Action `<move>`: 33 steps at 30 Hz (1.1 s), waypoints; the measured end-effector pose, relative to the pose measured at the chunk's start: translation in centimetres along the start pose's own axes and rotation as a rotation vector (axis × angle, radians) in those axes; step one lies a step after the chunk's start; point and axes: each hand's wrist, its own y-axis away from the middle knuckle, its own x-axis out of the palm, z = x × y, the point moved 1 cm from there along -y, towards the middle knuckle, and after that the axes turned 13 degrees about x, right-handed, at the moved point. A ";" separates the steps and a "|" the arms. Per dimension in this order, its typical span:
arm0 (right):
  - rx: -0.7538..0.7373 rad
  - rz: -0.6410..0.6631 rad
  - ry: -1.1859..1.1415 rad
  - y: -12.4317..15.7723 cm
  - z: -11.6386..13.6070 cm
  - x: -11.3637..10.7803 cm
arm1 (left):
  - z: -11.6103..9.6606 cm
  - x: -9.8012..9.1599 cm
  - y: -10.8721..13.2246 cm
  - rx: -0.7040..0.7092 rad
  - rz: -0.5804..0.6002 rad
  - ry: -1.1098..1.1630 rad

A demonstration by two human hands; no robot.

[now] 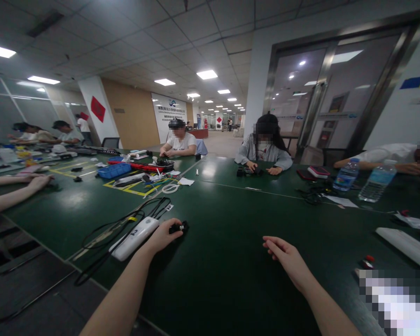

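Note:
My left hand (166, 235) is closed around a small black part (185, 227) with a bit of bright metal on it, at or just above the green table. The fingers cover much of this part, so its kind is unclear. Close beside that wrist lies a white power strip (136, 238) marked "2", with black cables (119, 219) around it. Over the table to the right, my right hand (283, 254) has its fingers drawn together and bent inward. Nothing shows between them.
A blue basket (114, 171), loose wires and a white cable ring (170, 188) lie at the far left. Two water bottles (377, 182) stand at the right, near a white strip (406, 245). Co-workers sit across the green table (224, 284), and another person's arms (17, 191) rest at left.

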 end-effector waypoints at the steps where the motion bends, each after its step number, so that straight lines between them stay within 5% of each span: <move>1: 0.003 -0.004 0.000 0.0 0.0 0.0 | 0.2 0.0 0.0 -0.009 0.004 0.001; 15: -0.015 0.000 0.011 0.1 0.2 0.3 | 1.2 -0.1 -0.6 0.111 -0.056 -0.364; 33: 0.013 -0.006 -0.009 0.2 0.3 0.1 | 0.7 0.2 -0.6 0.049 0.008 -0.257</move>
